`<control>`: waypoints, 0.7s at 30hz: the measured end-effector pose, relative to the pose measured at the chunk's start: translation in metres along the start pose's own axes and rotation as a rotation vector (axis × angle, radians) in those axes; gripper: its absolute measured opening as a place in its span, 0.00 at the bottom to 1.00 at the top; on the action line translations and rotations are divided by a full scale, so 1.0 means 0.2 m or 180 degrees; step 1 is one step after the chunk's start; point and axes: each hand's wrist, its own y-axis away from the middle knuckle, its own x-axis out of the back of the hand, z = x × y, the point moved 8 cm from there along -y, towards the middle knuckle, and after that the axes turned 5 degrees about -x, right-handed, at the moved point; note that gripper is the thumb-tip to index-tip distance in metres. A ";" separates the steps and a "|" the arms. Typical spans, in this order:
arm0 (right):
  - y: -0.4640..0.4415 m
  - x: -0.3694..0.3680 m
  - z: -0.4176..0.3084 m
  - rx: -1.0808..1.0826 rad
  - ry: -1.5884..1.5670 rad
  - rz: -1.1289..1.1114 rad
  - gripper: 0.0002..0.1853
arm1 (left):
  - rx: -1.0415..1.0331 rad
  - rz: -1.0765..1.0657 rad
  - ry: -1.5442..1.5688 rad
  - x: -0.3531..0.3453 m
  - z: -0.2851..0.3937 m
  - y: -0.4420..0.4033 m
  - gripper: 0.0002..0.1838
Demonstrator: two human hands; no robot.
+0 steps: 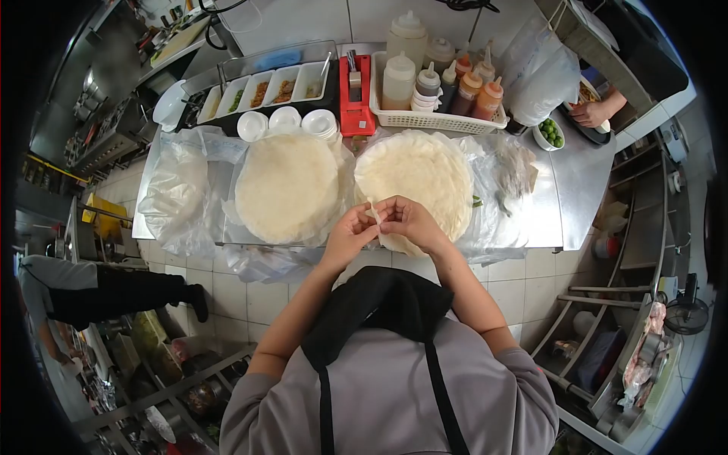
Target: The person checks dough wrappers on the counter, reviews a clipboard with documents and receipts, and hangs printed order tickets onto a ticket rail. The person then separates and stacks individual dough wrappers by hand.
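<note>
Two stacks of thin, pale round wrappers lie side by side on plastic on the steel table. My left hand (353, 233) and my right hand (410, 223) meet at the near left edge of the right wrapper stack (415, 171). Between their fingertips they pinch a whitish, folded bit of wrapper. Whether it is one sheet or several, I cannot tell. The left wrapper stack (287, 186) lies flat beside my left hand, apart from it. A small green piece (477, 201) sits at the right stack's right edge.
Behind the stacks stand small white bowls (284, 120), a topping tray (262, 92), a red tape dispenser (355, 95) and a basket (432, 120) of sauce bottles. Green limes (549, 133) fill a bowl. Another person's hand (590, 114) works at the far right; someone stands at left.
</note>
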 end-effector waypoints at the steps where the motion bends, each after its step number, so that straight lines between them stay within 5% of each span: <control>1: 0.00 -0.01 0.00 0.0028 0.0021 0.0001 0.17 | -0.0028 0.0027 -0.0046 0.00 0.01 0.00 0.27; 21: 0.03 0.05 -0.02 0.0683 0.0504 0.0760 0.12 | -0.0218 0.0785 0.0275 0.02 -0.01 0.01 0.13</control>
